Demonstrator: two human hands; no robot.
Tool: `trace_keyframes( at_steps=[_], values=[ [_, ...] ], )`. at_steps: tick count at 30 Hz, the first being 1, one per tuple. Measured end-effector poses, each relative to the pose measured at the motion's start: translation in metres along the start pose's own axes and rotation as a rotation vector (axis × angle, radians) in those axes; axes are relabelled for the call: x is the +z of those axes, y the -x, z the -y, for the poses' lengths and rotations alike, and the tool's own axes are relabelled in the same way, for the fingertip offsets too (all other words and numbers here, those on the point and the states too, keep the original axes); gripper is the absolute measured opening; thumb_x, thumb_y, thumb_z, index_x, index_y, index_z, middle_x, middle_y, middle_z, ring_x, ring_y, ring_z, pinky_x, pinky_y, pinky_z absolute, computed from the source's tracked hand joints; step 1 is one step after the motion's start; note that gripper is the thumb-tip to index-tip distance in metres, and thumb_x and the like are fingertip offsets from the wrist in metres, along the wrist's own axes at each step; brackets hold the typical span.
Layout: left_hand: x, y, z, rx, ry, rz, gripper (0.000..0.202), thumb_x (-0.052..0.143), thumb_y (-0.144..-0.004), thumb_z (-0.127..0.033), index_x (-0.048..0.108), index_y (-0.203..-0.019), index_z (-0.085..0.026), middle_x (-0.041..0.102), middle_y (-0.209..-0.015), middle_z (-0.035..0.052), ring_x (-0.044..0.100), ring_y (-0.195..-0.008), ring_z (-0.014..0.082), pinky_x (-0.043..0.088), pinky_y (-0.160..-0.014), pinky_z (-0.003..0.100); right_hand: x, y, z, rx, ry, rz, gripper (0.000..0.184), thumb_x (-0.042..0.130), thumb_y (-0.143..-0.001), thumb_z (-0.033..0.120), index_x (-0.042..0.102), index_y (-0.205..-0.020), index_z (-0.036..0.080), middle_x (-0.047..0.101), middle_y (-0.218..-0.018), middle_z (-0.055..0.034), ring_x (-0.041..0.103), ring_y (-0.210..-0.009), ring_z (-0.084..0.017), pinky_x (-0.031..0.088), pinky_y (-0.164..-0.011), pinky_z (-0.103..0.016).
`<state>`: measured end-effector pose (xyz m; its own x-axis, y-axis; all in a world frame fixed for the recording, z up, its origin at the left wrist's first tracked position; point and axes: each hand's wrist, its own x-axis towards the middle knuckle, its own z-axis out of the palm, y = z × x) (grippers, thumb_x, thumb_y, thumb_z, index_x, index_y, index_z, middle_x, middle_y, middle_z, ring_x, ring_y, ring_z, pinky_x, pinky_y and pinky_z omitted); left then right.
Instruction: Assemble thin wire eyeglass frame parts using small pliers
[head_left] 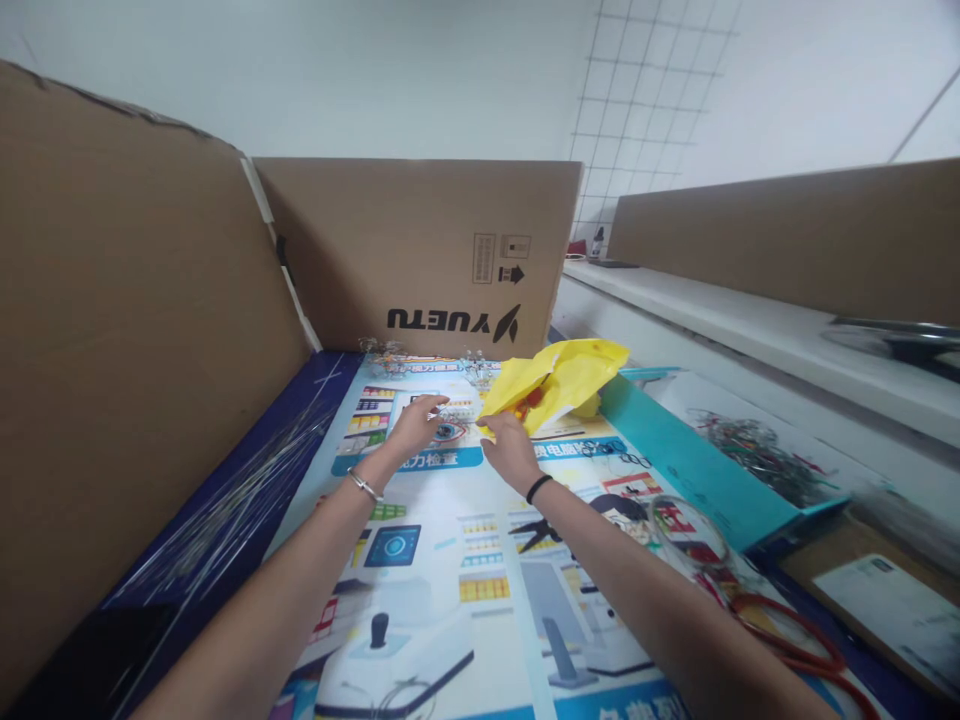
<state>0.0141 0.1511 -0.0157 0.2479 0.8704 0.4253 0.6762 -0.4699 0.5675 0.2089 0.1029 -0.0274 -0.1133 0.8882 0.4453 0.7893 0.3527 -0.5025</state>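
Note:
My right hand [512, 452] is at the left corner of a crumpled yellow plastic bag [581, 372], its fingers closed on the bag's edge. Small orange-red pieces [531, 400] show in the bag's opening. To the left, my left hand [420, 425] hovers over the printed sheet [450, 530] with fingers stretched forward and apart from the thumb. Nothing can be made out in it. Beyond the hands, small clusters of thin wire with beads [476, 367] stand near the cardboard. Black scissors [536, 535] lie beside my right forearm.
Cardboard panels [420, 250] stand at the back and left. On the right, a turquoise box [675, 460] holds tangled wires [761, 455]. Red-brown cord [787, 630] and a clear round container [688, 528] lie near my right arm. Long thin wires [225, 510] lie at left.

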Motion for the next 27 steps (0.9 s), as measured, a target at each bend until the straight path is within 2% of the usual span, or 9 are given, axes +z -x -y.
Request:
trace_keyframes(
  at_steps=[3, 8, 16, 22, 27],
  values=[
    [0.001, 0.002, -0.001, 0.011, 0.02, -0.017, 0.041, 0.046, -0.073, -0.003, 0.06, -0.108, -0.018, 0.062, -0.106, 0.0053, 0.061, -0.089, 0.0153, 0.049, -0.086, 0.03, 0.0, -0.003, 0.004, -0.029, 0.029, 0.025, 0.03, 0.057, -0.074, 0.011, 0.065, -0.101, 0.021, 0.057, -0.096, -0.0065, 0.05, -0.098, -0.02, 0.037, -0.09, -0.031],
    [0.003, 0.004, -0.001, 0.019, 0.051, -0.024, 0.042, 0.045, -0.072, -0.001, 0.061, -0.106, -0.017, 0.063, -0.106, 0.0058, 0.061, -0.091, 0.0161, 0.049, -0.086, 0.031, 0.002, -0.012, 0.008, -0.047, 0.04, 0.036, 0.017, 0.057, -0.077, 0.013, 0.068, -0.088, 0.019, 0.057, -0.09, -0.0064, 0.051, -0.092, -0.019, 0.038, -0.086, -0.029],
    [0.008, 0.002, 0.0, 0.022, 0.097, -0.016, 0.042, 0.045, -0.07, 0.0, 0.063, -0.104, -0.017, 0.066, -0.102, 0.0057, 0.061, -0.095, 0.0179, 0.049, -0.088, 0.034, 0.005, -0.013, 0.01, -0.065, -0.016, 0.011, 0.011, 0.055, -0.079, 0.013, 0.065, -0.079, 0.018, 0.059, -0.084, -0.0038, 0.053, -0.088, -0.016, 0.038, -0.083, -0.026],
    [0.01, 0.002, -0.004, 0.043, 0.119, 0.009, 0.038, 0.045, -0.07, -0.001, 0.066, -0.097, -0.017, 0.067, -0.101, 0.0052, 0.061, -0.097, 0.0169, 0.048, -0.089, 0.032, 0.007, -0.022, 0.008, -0.055, -0.086, 0.01, 0.012, 0.057, -0.076, 0.012, 0.062, -0.086, 0.017, 0.06, -0.085, -0.0034, 0.055, -0.082, -0.014, 0.041, -0.077, -0.025],
    [0.008, 0.001, -0.008, 0.071, 0.126, 0.055, 0.035, 0.046, -0.069, -0.001, 0.067, -0.091, -0.018, 0.068, -0.098, 0.0029, 0.061, -0.096, 0.0165, 0.046, -0.091, 0.031, 0.002, -0.037, 0.006, -0.058, -0.12, 0.07, 0.017, 0.062, -0.071, 0.014, 0.061, -0.088, 0.018, 0.06, -0.075, 0.0003, 0.055, -0.075, -0.014, 0.041, -0.07, -0.024]
  ],
)
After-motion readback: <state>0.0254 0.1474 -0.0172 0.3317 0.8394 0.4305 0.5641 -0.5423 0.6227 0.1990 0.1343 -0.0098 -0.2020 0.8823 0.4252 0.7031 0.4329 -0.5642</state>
